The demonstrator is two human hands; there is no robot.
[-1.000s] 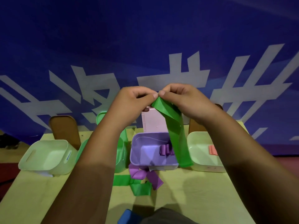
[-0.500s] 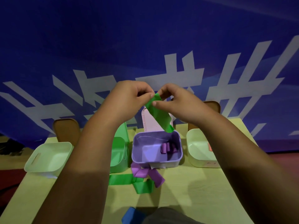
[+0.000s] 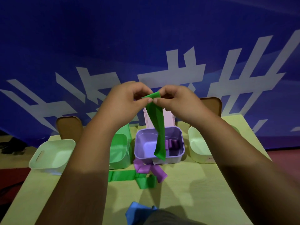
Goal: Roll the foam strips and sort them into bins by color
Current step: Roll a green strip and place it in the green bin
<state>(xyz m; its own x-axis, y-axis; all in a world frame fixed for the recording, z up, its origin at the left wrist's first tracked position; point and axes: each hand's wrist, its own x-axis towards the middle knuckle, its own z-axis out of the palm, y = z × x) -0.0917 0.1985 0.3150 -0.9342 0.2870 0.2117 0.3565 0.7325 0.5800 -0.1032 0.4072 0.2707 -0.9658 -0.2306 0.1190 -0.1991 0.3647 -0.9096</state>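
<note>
Left forearm [image 3: 84, 168] half hides the green bin [image 3: 119, 162]; right forearm [image 3: 235, 151], a pale bin [image 3: 198, 157].

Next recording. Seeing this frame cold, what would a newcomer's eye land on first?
The left hand and right hand, raised at centre frame, pinch the top of a bright green foam strip that hangs down in front of the purple bin. Behind them a blue banner with white characters fills the upper half. A loose green strip and a purple strip lie tangled on the table in front of that bin.
</note>
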